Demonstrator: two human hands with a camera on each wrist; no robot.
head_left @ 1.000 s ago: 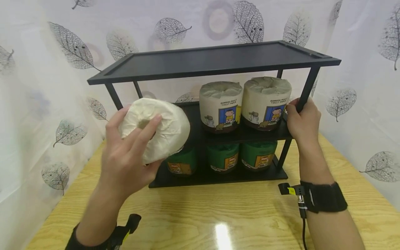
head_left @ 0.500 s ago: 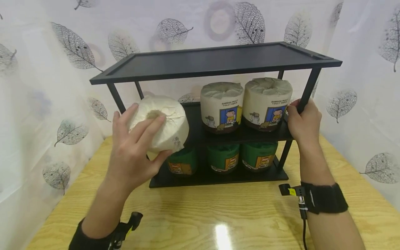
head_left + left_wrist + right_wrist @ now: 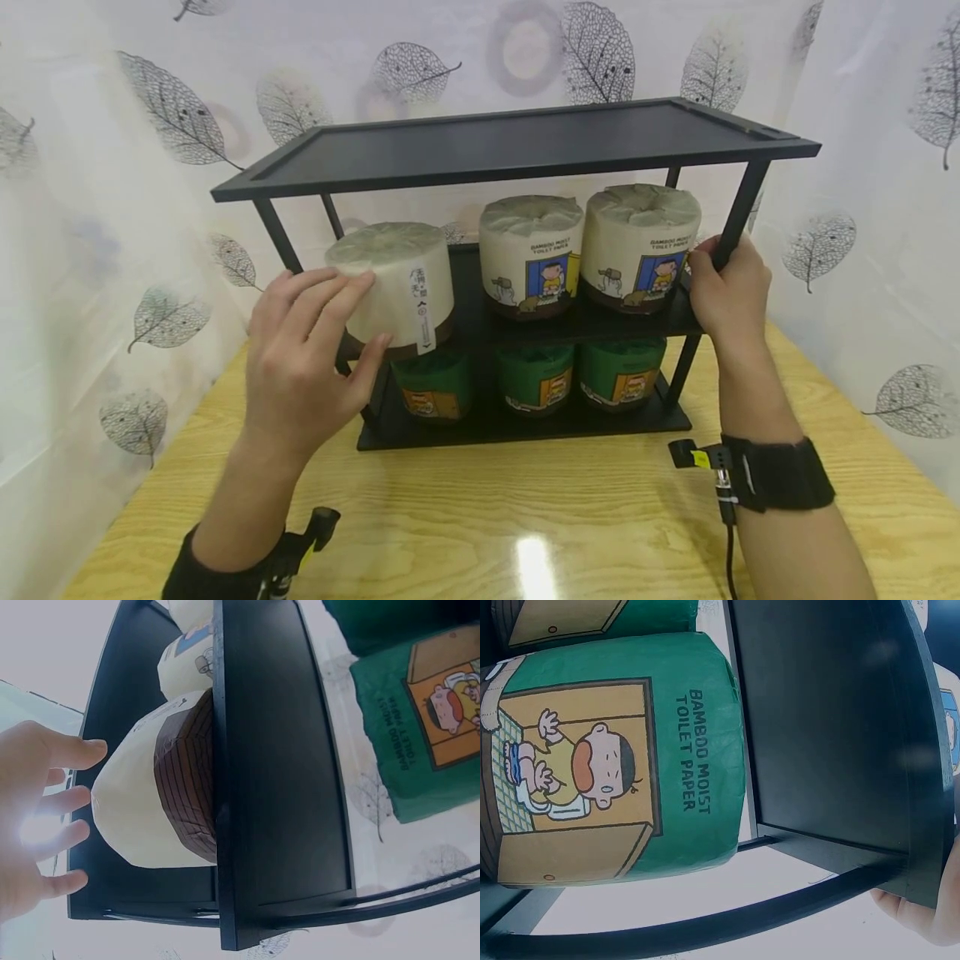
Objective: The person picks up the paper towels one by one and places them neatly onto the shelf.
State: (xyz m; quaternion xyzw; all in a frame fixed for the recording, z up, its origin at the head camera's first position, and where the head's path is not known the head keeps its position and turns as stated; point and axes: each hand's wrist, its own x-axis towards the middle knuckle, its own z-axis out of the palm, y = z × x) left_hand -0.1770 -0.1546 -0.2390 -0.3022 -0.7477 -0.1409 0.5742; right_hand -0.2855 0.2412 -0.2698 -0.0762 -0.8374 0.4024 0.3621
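Note:
A cream toilet paper roll (image 3: pixel 397 287) stands upright at the left of the black rack's middle shelf (image 3: pixel 221 825), its white label strip facing front. My left hand (image 3: pixel 300 350) is at its left front side, fingers spread and lightly bent, fingertips right at the wrapper. In the left wrist view, the fingers (image 3: pixel 64 834) lie beside the roll rather than curled round it. At the rack's right side my right hand (image 3: pixel 727 287) grips the front post (image 3: pixel 741 212); in the right wrist view only part of that hand (image 3: pixel 922 915) shows at the shelf corner.
Two more cream rolls, one in the middle (image 3: pixel 517 242) and one at the right (image 3: pixel 615 242), share the shelf. Green rolls (image 3: pixel 618 367) stand on the bottom shelf. The rack's top panel (image 3: pixel 510 142) overhangs them. A wooden table (image 3: pixel 450 517) lies beneath.
The cream roll has turned from tilted, its end facing me, to upright on the shelf. My left hand has loosened from its end to its side. My right hand stays on the post.

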